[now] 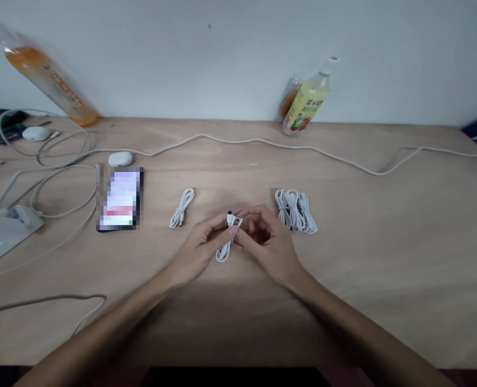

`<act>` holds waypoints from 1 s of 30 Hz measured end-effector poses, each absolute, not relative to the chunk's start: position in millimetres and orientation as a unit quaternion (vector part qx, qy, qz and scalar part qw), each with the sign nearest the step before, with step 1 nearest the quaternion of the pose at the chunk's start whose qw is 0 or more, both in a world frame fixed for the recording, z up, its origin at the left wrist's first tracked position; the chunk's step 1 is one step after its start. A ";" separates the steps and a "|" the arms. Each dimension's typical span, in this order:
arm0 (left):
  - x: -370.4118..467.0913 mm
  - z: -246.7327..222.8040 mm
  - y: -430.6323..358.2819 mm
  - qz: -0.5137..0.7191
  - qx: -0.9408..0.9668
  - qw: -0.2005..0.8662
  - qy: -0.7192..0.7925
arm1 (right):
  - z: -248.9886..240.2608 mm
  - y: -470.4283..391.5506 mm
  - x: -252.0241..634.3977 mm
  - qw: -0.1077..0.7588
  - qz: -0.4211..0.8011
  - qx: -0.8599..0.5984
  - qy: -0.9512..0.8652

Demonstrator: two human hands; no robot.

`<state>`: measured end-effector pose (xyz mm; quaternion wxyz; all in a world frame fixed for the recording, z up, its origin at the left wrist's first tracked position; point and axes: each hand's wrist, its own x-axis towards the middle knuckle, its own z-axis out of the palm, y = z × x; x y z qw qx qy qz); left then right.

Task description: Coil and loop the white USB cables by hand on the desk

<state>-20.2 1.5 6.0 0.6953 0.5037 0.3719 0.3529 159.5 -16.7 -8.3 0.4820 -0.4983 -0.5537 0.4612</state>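
Near the middle of the table, a folded white cable (223,252) with a black-tipped plug is held between both hands. My left hand (200,244) pinches it from the left, thumb on top. From the right, my right hand (271,244) has its thumb and fingers closed on the same cable. Another bundled white cable (182,207) lies on the table just left of my left hand. Beyond my right hand, several bundled white cables (295,210) lie side by side.
A phone (120,199) and a white earbud case (120,158) are at the left, by tangled cords and a power strip (10,234). An orange drink bottle (50,80) and a yellow-labelled bottle (306,102) lean by the wall. A long white cord (258,141) crosses the wooden table (383,236).
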 end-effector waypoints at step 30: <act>-20.0 -9.6 -1.3 0.399 0.441 0.696 0.401 | -11.7 -19.3 162.4 0.478 0.476 -0.463 -0.575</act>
